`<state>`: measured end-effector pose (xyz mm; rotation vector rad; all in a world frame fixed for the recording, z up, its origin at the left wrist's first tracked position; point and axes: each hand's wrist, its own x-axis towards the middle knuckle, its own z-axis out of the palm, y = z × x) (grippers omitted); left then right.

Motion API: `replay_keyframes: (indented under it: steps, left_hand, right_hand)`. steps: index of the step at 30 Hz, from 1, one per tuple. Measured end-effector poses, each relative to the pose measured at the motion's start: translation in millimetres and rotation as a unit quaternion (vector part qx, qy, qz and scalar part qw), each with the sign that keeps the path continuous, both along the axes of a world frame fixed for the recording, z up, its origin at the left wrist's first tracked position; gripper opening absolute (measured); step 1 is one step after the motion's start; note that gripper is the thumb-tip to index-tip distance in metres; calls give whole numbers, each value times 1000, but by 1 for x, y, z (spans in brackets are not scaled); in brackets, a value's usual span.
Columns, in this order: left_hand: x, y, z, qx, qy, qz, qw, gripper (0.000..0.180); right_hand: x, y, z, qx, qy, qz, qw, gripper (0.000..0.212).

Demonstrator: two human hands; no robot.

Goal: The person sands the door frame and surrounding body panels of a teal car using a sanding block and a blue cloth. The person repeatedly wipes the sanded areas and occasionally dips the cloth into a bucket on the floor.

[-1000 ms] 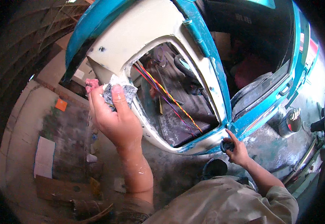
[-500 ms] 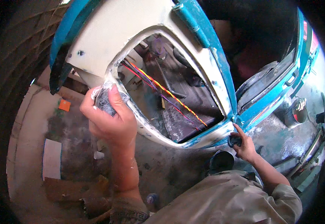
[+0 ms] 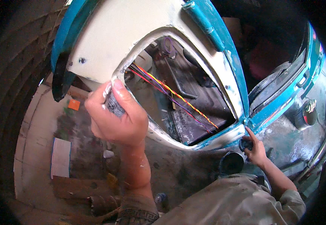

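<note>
My left hand [image 3: 120, 116] is closed on a grey speckled pad [image 3: 114, 105], which looks like sandpaper. Its thumb and white-smeared fingertips press at the lower left edge of the window opening in a white-coated body panel [image 3: 106, 45]. Most of the pad is hidden behind the thumb and palm. At the panel's lower right corner, my right hand [image 3: 257, 150] has its index finger against the blue edge. The other fingers curl around a dark rounded thing [image 3: 245, 143], too shadowed to name.
Red, yellow and purple wires [image 3: 174, 93] cross the opening. A blue door [image 3: 279, 108] stands at the right, with a bucket [image 3: 306, 115] beyond it. Below the panel is a dark container [image 3: 231, 164]. A white board [image 3: 61, 157] and an orange piece [image 3: 73, 104] lie at left.
The whole view has shifted, so the panel sits farther right. My left hand has moved slightly up along the opening's edge, and less of the pad shows. My right hand keeps its place at the corner.
</note>
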<state>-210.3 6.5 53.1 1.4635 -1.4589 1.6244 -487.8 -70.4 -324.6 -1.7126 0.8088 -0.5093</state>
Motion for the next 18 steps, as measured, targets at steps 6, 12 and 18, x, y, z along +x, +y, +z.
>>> replay_keyframes:
  steps: [6, 12, 18]
  left_hand:
    - [14, 18, -20, 28, 3, -35, 999, 18]
    - [5, 2, 5, 28, -3, -27, 999, 18]
    - [16, 14, -14, 44, -8, -69, 997, 16]
  right_hand:
    - [-1, -1, -4, 16, 12, 3, 1000, 103]
    - [-4, -6, -4, 4, 3, -14, 1000, 102]
    - [-2, -6, 0, -17, 4, -14, 1000, 104]
